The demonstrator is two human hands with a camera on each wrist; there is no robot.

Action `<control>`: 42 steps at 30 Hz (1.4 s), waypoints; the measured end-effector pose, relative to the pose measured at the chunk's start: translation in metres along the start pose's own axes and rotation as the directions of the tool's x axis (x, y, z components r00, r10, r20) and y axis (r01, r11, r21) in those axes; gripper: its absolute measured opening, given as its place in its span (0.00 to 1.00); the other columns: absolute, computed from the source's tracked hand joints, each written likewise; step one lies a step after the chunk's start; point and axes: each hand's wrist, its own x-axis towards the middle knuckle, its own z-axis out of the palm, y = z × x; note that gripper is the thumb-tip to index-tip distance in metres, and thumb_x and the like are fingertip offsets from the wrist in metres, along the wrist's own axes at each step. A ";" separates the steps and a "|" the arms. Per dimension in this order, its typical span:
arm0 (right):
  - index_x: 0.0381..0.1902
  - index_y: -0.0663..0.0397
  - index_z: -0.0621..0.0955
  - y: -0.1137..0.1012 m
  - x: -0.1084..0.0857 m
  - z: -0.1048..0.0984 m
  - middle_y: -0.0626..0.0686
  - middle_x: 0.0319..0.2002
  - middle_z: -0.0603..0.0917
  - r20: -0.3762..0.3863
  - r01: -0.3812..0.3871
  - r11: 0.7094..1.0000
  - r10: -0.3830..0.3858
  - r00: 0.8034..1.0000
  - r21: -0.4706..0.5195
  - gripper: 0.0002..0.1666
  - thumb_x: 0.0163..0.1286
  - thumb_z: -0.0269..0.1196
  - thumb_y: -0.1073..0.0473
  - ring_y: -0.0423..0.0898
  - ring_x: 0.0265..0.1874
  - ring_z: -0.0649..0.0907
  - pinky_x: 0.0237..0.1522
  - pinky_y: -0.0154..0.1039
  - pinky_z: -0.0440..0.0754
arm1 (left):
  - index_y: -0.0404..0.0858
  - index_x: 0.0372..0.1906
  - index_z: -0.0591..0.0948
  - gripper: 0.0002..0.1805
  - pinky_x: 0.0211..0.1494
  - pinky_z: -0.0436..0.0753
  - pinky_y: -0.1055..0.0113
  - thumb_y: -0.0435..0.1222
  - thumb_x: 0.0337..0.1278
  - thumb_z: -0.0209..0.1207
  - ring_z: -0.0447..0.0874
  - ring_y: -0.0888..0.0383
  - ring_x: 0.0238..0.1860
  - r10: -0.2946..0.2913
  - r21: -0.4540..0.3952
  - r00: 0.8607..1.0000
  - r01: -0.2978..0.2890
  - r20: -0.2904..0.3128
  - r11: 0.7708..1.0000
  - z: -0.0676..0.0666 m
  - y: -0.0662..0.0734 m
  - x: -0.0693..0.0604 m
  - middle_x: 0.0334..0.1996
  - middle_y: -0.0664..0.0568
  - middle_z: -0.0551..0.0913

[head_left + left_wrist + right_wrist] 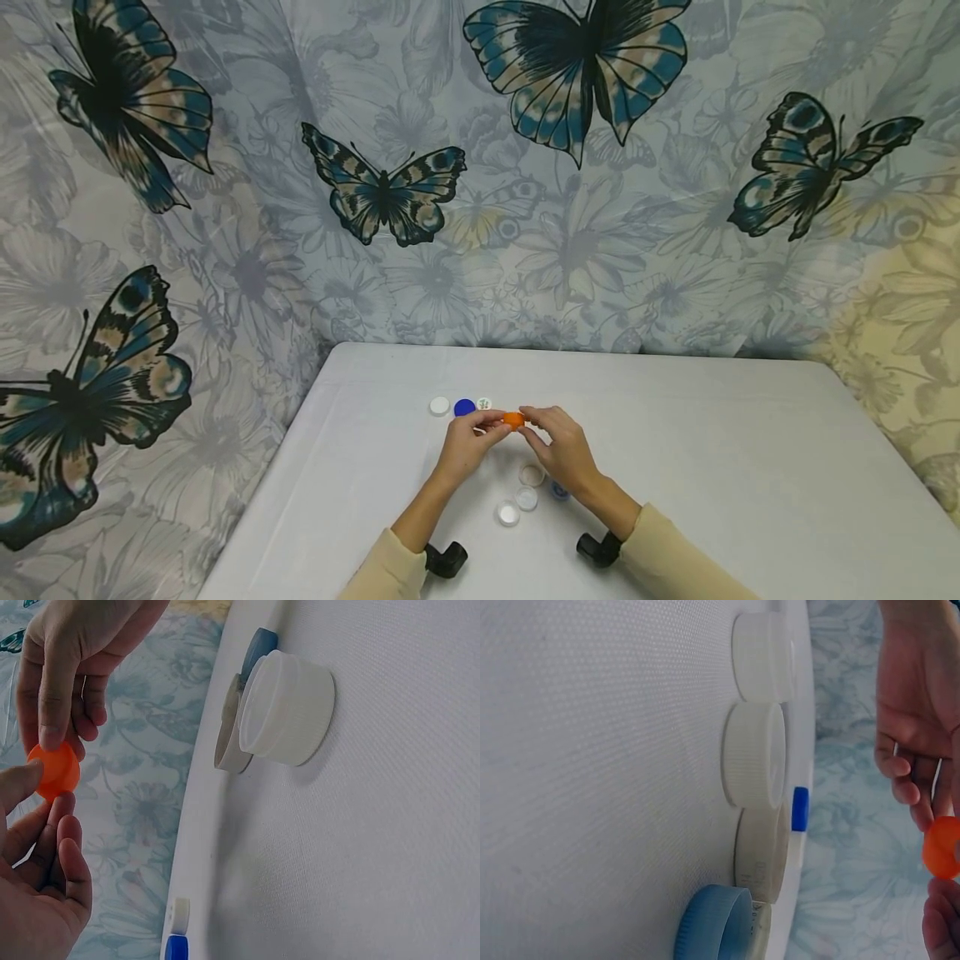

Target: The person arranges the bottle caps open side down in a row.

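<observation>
Orange cap [60, 769], white tablecloth [712, 467], grey-blue floral backdrop [577, 250], black-and-teal butterflies [384, 197], cream sleeves [675, 554]

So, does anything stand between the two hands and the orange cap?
Nothing visible does. The left hand and the right hand both hold the orange cap directly with their fingers, raised above the white table. The other caps lie on the table, below that grip.

Looks softly, evenly lit in the head view; appears dimmer and greyer in both wrist views, softening the backdrop [142, 802], shadowing the tablecloth [375, 847] faintly.
</observation>
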 end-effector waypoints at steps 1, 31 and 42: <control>0.43 0.63 0.85 0.000 0.000 0.000 0.53 0.33 0.88 0.001 0.002 1.000 -0.002 1.000 0.010 0.24 0.45 0.75 0.72 0.45 0.30 0.83 0.34 0.30 0.82 | 0.34 0.46 0.86 0.16 0.41 0.78 0.74 0.41 0.58 0.65 0.82 0.59 0.37 0.002 -0.001 1.000 -0.002 0.001 1.000 0.000 0.000 0.000 0.35 0.45 0.88; 0.40 0.62 0.86 0.000 0.002 -0.003 0.52 0.30 0.84 0.283 -0.298 0.955 0.283 0.917 0.011 0.17 0.52 0.74 0.62 0.45 0.28 0.80 0.30 0.32 0.79 | 0.30 0.47 0.85 0.15 0.40 0.81 0.73 0.33 0.55 0.66 0.79 0.64 0.34 0.081 0.114 0.992 -0.091 0.094 0.989 0.001 -0.011 0.000 0.33 0.45 0.86; 0.42 0.64 0.86 0.019 0.021 0.010 0.55 0.33 0.87 0.411 -0.462 0.887 0.413 0.813 0.022 0.16 0.56 0.72 0.63 0.44 0.29 0.81 0.32 0.31 0.78 | 0.32 0.45 0.85 0.14 0.35 0.79 0.75 0.33 0.53 0.68 0.83 0.59 0.32 0.090 0.198 0.996 -0.092 0.020 0.976 0.003 -0.020 0.022 0.29 0.47 0.87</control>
